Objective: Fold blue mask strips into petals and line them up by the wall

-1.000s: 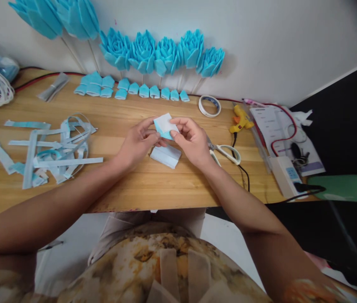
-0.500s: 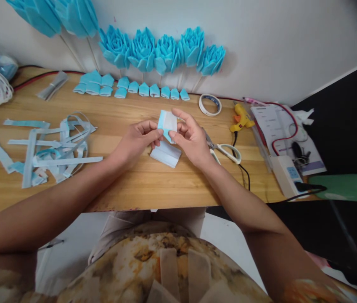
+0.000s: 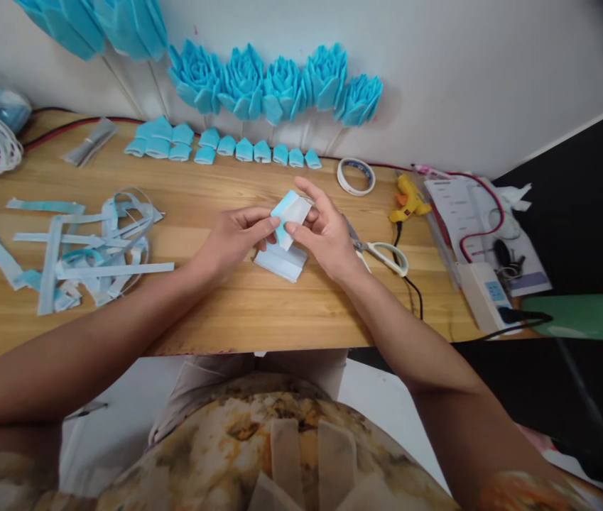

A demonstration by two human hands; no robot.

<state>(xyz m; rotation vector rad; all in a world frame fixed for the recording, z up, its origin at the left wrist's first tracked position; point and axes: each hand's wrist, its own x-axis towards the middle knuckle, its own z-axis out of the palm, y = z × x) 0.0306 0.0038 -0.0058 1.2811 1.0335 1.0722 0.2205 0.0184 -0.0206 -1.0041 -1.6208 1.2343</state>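
Observation:
Between both hands I hold a folded piece of blue-and-white mask fabric (image 3: 293, 215), tilted above the table. My left hand (image 3: 240, 231) pinches its left edge between thumb and fingers. On the other side, my right hand (image 3: 325, 231) grips it with the thumb in front, the index finger raised and apart from it. Just below, a second pale piece of mask fabric (image 3: 280, 264) lies flat on the wood. Scissors (image 3: 386, 257) with white handles rest right of my right hand, their blades partly hidden by it.
Blue fabric roses (image 3: 242, 81) lean against the wall behind a row of folded blue pieces (image 3: 244, 150). Cut strips (image 3: 114, 272) lie in a heap at left. A tape roll (image 3: 355, 177), yellow glue gun (image 3: 409, 199) and power strip (image 3: 487, 298) sit at right.
The fabric piece has turned between my fingers and now sits at a slant instead of nearly upright. My right index finger has lifted away from its top edge.

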